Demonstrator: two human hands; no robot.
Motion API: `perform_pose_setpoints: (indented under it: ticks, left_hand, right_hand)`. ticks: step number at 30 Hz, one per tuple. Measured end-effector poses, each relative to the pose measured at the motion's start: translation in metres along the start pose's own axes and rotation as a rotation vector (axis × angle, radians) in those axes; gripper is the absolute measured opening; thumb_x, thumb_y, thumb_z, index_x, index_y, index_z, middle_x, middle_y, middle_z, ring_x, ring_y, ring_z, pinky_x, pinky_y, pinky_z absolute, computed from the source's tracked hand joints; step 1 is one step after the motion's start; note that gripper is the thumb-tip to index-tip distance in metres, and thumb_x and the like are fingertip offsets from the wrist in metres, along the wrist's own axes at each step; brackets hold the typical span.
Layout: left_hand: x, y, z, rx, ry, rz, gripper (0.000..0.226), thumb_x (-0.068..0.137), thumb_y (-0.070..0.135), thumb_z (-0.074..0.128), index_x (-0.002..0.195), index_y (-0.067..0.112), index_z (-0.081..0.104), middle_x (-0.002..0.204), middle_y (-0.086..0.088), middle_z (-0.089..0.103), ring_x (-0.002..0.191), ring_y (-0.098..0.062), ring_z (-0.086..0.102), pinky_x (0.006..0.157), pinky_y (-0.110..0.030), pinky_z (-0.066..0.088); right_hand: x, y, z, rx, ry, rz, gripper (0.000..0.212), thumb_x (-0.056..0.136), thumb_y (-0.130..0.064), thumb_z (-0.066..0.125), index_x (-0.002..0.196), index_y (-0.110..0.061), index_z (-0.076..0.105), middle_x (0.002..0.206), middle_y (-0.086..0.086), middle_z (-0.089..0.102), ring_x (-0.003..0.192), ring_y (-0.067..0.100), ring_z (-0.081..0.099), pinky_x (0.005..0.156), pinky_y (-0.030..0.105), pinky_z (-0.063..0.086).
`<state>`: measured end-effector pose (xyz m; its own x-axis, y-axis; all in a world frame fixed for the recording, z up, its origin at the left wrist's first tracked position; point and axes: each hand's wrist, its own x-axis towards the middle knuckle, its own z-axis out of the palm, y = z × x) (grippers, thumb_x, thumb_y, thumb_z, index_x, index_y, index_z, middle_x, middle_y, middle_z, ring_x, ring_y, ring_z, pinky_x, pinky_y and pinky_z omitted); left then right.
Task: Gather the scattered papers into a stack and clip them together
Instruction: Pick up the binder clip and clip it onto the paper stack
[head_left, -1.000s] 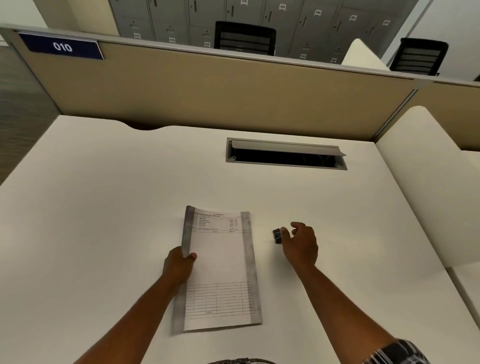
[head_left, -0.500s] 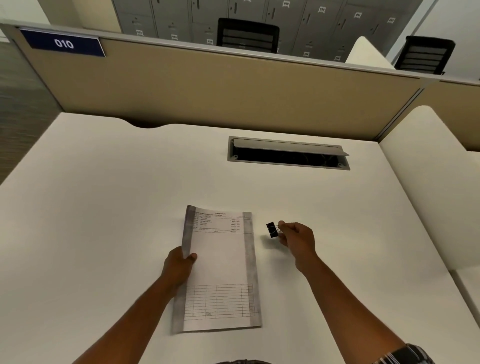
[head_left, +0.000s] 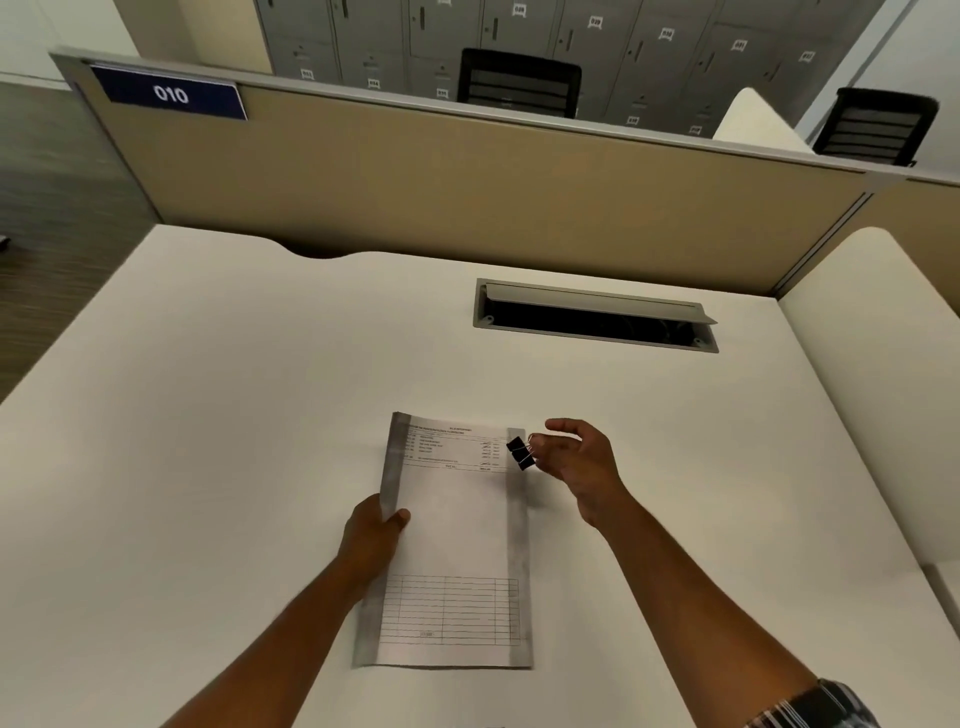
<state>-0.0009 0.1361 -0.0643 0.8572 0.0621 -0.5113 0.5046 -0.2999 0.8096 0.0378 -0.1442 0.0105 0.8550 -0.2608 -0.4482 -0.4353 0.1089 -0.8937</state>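
Note:
A stack of printed papers (head_left: 457, 540) lies squared up on the white desk (head_left: 208, 415), its long side running away from me. My left hand (head_left: 371, 538) grips the stack's left edge near the middle, thumb on top. My right hand (head_left: 579, 462) pinches a black binder clip (head_left: 520, 453) by its wire handles. The clip hangs just above the stack's upper right edge, its jaws pointing toward the paper. I cannot tell whether the clip touches the sheets.
An open cable hatch (head_left: 595, 317) with a raised grey lid sits in the desk behind the papers. A tan partition (head_left: 467, 187) with a blue "010" sign (head_left: 171, 94) closes the far side. A white divider (head_left: 878, 332) bounds the right.
My right hand picked the binder clip off the desk and carried it left to the stack's upper right edge. My left hand kept its grip on the papers.

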Motion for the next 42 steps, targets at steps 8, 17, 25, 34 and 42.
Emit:
perform_pose_setpoints:
  ticks: [8, 17, 25, 34, 42]
  left_hand:
    - [-0.015, 0.004, 0.0, -0.058, -0.041, 0.059, 0.018, 0.097, 0.022, 0.056, 0.114, 0.02, 0.061, 0.104, 0.0, 0.071, 0.094, -0.018, 0.069, 0.086, -0.041, 0.058]
    - [-0.031, 0.007, 0.001, -0.107, -0.068, 0.123, 0.019, 0.098, 0.024, 0.055, 0.116, 0.02, 0.06, 0.108, -0.001, 0.071, 0.095, -0.018, 0.07, 0.085, -0.038, 0.059]
    - [-0.042, 0.011, 0.004, -0.074, -0.067, 0.144, 0.019, 0.098, 0.028, 0.055, 0.116, 0.023, 0.059, 0.109, 0.0, 0.07, 0.098, -0.019, 0.068, 0.088, -0.041, 0.058]
    - [-0.048, 0.018, 0.009, -0.014, -0.038, 0.177, 0.029, 0.098, 0.033, 0.053, 0.122, 0.015, 0.056, 0.114, -0.002, 0.066, 0.1, -0.02, 0.065, 0.091, -0.039, 0.056]
    - [-0.051, 0.018, 0.012, 0.027, -0.009, 0.245, 0.025, 0.098, 0.033, 0.053, 0.116, 0.015, 0.058, 0.109, -0.003, 0.067, 0.098, -0.021, 0.065, 0.09, -0.043, 0.056]
  right_hand:
    - [-0.002, -0.032, 0.049, -0.202, -0.047, -0.209, 0.042, 0.077, -0.007, 0.087, 0.108, -0.016, 0.06, 0.096, 0.004, 0.079, 0.094, 0.018, 0.076, 0.093, 0.041, 0.059]
    - [-0.013, -0.055, 0.087, -0.277, -0.105, -0.382, 0.044, 0.076, -0.002, 0.086, 0.102, -0.023, 0.058, 0.092, 0.004, 0.078, 0.091, 0.019, 0.076, 0.091, 0.045, 0.06]
    - [-0.016, -0.067, 0.089, -0.398, -0.15, -0.478, 0.039, 0.076, 0.001, 0.086, 0.105, -0.009, 0.062, 0.088, 0.005, 0.078, 0.087, 0.017, 0.077, 0.088, 0.044, 0.062]
    - [-0.013, -0.085, 0.091, -0.431, -0.2, -0.493, 0.035, 0.075, 0.003, 0.085, 0.096, -0.014, 0.062, 0.087, 0.008, 0.078, 0.083, 0.018, 0.078, 0.085, 0.045, 0.063]
    - [-0.008, -0.091, 0.091, -0.426, -0.285, -0.425, 0.032, 0.078, 0.01, 0.08, 0.095, -0.009, 0.061, 0.087, 0.017, 0.076, 0.083, 0.026, 0.078, 0.083, 0.045, 0.064]
